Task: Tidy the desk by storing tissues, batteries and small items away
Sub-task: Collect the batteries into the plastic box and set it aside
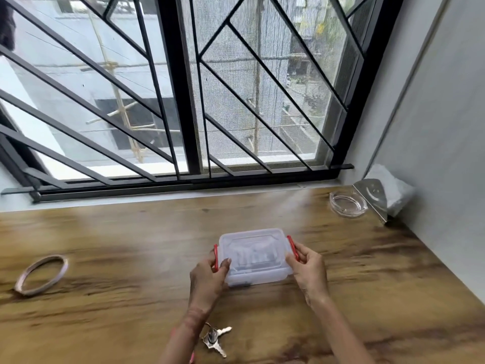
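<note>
A small clear plastic box (253, 254) with a lid and red side clips sits on the wooden desk (131, 298) in the middle. Pale items show dimly through its lid. My left hand (208, 278) grips its left side, thumb on the lid by the left red clip. My right hand (308, 269) pinches the right red clip. A bunch of keys (215, 338) lies near the front edge, beside my left forearm. White tissues (392, 189) stand in a shiny metal holder (374, 197) in the far right corner.
A roll of thin pinkish tape (42, 274) lies at the left. A clear glass ashtray (347, 203) stands by the tissue holder. A barred window runs along the back, and a grey wall borders the desk on the right.
</note>
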The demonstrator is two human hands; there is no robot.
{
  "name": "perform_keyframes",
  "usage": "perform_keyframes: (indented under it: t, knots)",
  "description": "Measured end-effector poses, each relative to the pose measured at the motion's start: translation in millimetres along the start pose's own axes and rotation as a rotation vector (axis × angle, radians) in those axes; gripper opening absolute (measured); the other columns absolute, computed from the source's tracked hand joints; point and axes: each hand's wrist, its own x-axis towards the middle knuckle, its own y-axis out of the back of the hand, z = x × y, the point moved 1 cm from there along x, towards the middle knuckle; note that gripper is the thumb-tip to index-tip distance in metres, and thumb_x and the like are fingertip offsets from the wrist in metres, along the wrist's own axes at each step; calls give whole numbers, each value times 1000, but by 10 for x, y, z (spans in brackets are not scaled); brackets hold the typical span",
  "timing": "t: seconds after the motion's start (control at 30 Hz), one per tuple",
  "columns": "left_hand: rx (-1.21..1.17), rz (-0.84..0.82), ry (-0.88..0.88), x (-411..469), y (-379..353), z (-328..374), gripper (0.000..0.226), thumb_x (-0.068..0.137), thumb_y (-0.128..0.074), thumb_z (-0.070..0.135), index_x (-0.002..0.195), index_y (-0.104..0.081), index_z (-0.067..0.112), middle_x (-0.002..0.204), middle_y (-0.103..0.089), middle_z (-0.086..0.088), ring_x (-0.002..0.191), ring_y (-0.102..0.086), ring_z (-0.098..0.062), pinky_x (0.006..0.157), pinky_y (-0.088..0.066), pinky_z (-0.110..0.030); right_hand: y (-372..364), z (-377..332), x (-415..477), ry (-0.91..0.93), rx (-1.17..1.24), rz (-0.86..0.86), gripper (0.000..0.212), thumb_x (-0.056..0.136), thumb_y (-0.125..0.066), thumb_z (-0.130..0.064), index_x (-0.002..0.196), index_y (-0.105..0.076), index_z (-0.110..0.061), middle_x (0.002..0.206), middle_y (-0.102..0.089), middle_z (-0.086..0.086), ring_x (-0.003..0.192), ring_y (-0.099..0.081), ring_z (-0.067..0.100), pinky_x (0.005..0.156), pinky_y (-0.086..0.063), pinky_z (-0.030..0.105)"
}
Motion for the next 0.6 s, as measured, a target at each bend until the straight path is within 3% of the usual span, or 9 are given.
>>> perform_keyframes:
  t: [0.1, 0.17, 0.27, 0.4, 0.5, 0.6]
  knots:
    - [54, -30, -39, 4, -12, 2, 39, 89, -57, 15, 127, -54, 7, 126, -59, -6, 108, -55, -7, 75, -35, -14, 11, -22, -6, 45, -77, -14, 37, 82, -61, 4, 118, -60, -5, 101, -66, -8, 88, -58, 9, 89, -46, 31]
    - [98, -43, -42, 12, -26, -11, 43, 91, -54, 17, 133, -48, 8, 128, -57, -11, 116, -57, -19, 81, -38, -20, -6, -30, -8, 105, -181, -8, 35, 83, -60, 0, 118, -61, -6, 109, -66, -2, 91, -60, 8, 89, -47, 30]
    - [112, -40, -34, 16, -37, -29, 45, 92, -52, 17, 135, -45, 9, 129, -55, -13, 119, -54, -23, 85, -38, -21, -29, -41, -21, 183, -347, 23, 34, 85, -58, -4, 118, -61, -6, 113, -66, 1, 95, -60, 7, 85, -46, 24]
    - [138, -45, -55, 5, -28, -19, 45, 92, -52, 18, 136, -44, 11, 127, -59, -13, 118, -55, -24, 84, -38, -22, -24, -43, -33, 134, -268, 31, 34, 84, -59, -5, 118, -62, -7, 106, -64, -7, 97, -61, 9, 89, -48, 27]
    - [135, -44, -43, 3, -9, 13, 43, 92, -53, 19, 134, -47, 12, 122, -63, -11, 115, -57, -25, 79, -37, -20, -21, -58, -12, -15, -244, -11, 13, 84, -58, -11, 90, -68, -15, 76, -64, -5, 74, -56, 13, 67, -44, 29]
    - [155, -28, -19, 18, 15, 45, 32, 90, -55, 20, 119, -61, 10, 106, -70, -13, 103, -62, -29, 71, -37, -23, -22, -78, 35, -114, -292, -59, 22, 85, -55, -16, 63, -55, -15, 59, -50, -2, 60, -45, 15, 55, -34, 29]
